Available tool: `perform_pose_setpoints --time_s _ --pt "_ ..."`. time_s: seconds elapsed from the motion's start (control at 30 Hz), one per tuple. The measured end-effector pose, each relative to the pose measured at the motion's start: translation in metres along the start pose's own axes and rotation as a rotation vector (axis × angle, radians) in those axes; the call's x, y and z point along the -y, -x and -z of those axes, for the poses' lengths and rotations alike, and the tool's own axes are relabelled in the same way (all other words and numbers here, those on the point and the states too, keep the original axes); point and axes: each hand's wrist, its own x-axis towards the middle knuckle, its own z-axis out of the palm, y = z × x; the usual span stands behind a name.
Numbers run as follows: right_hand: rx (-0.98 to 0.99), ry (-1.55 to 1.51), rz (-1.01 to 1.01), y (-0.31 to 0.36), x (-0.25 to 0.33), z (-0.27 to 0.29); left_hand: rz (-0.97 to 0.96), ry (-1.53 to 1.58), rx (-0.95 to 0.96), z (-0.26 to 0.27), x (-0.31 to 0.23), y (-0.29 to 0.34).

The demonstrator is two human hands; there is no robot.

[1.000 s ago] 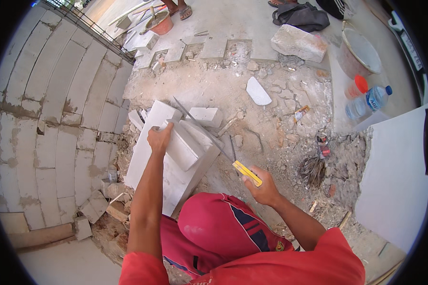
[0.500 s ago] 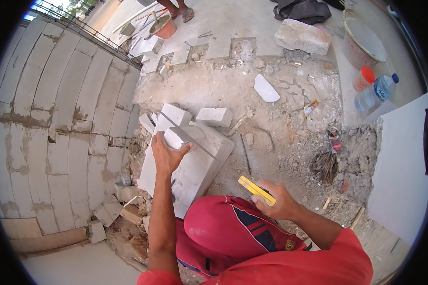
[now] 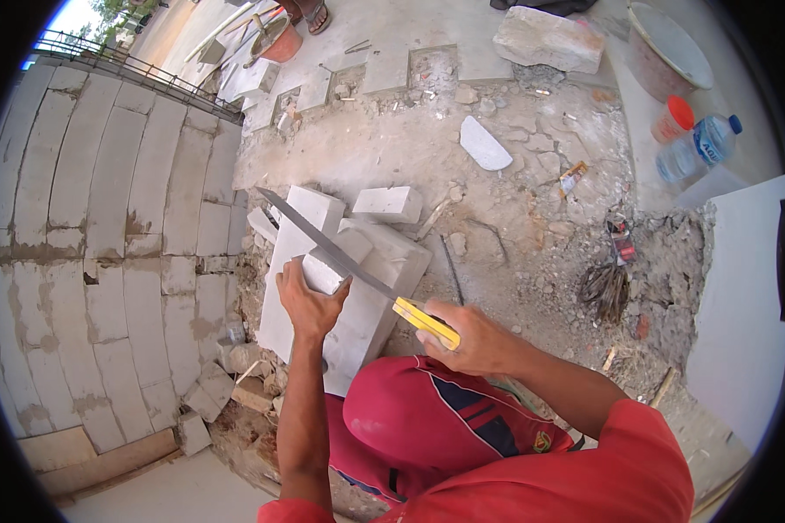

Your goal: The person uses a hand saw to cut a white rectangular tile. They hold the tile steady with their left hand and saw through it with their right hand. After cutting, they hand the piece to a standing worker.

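My right hand (image 3: 473, 338) is closed round the yellow handle of a handsaw (image 3: 327, 246). The saw's long grey blade slants up and to the left across a small pale lightweight block (image 3: 324, 274), with its tip reaching past the block. Fingers and thumb of my left hand (image 3: 312, 303) clamp that block on the near side of the blade. It rests on larger white blocks (image 3: 391, 254) in front of my knee. How deep the blade sits in the block I cannot tell.
A short white block (image 3: 387, 205) lies behind the stack, and a flat white offcut (image 3: 485, 144) farther right. A block wall (image 3: 105, 235) rises at left. At right stand a water bottle (image 3: 702, 146), an orange cup (image 3: 672, 120) and a bucket (image 3: 667, 57). Another person's foot (image 3: 317, 17) shows at the back.
My right hand has pushed the saw forward and to the left, so its handle is nearer the block and its tip reaches farther out. My left hand keeps its hold on the block.
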Motion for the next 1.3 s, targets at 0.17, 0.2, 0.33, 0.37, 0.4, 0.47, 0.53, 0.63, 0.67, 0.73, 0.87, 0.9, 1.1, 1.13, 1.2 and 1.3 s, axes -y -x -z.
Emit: perform_pose_setpoints --time_s 0.17,0.2,0.33,0.37,0.4,0.47,0.53,0.63,0.67,0.73,0.87,0.9,1.1,1.13,1.2,1.3 --pt "-0.008 0.028 0.011 -0.048 -0.007 -0.01 0.011 0.006 -0.037 0.0 -0.003 0.001" --pt "0.029 0.009 0.013 -0.028 0.009 -0.007 0.01 -0.009 -0.033 0.001 0.001 0.001" --pt "-0.029 -0.028 0.059 -0.015 0.012 -0.019 0.045 -0.019 -0.027 -0.005 0.007 0.01" --pt "-0.034 -0.033 0.032 -0.034 0.001 -0.021 0.027 0.001 -0.028 -0.006 0.003 0.007" --pt "-0.049 0.032 0.027 -0.056 -0.017 -0.025 0.005 0.02 -0.028 -0.005 -0.003 0.004" --pt "-0.1 0.057 0.113 -0.072 -0.024 -0.025 0.033 0.003 -0.023 -0.004 -0.004 0.0" --pt "-0.094 0.047 0.15 -0.06 -0.016 -0.028 0.065 -0.016 -0.025 -0.002 0.002 0.0" --pt "-0.043 -0.012 0.123 -0.021 0.012 -0.027 0.081 -0.037 -0.036 -0.001 0.009 -0.001" --pt "-0.051 -0.027 0.097 -0.025 0.006 -0.029 0.068 -0.032 -0.028 -0.002 0.006 -0.001" --pt "-0.005 -0.034 0.009 -0.053 -0.005 -0.027 0.066 -0.023 -0.031 -0.005 0.001 -0.003" --pt "-0.034 0.063 0.035 -0.073 -0.012 -0.028 0.086 -0.023 -0.033 -0.003 0.001 -0.005" --pt "0.0 0.058 0.026 -0.049 0.002 -0.029 0.089 -0.028 -0.026 -0.001 0.007 -0.004" --pt "-0.094 -0.021 0.074 -0.079 -0.025 -0.033 0.011 -0.036 -0.074 -0.006 -0.001 -0.001" --pt "-0.126 0.059 0.077 -0.102 -0.043 -0.036 0.02 -0.029 -0.057 -0.007 -0.009 -0.004" --pt "-0.114 0.119 0.062 -0.107 -0.045 -0.036 0.024 -0.021 -0.066 -0.007 -0.006 -0.005" --pt "-0.029 0.03 0.029 -0.065 -0.011 -0.034 0.055 -0.005 -0.063 -0.003 0.011 -0.003"
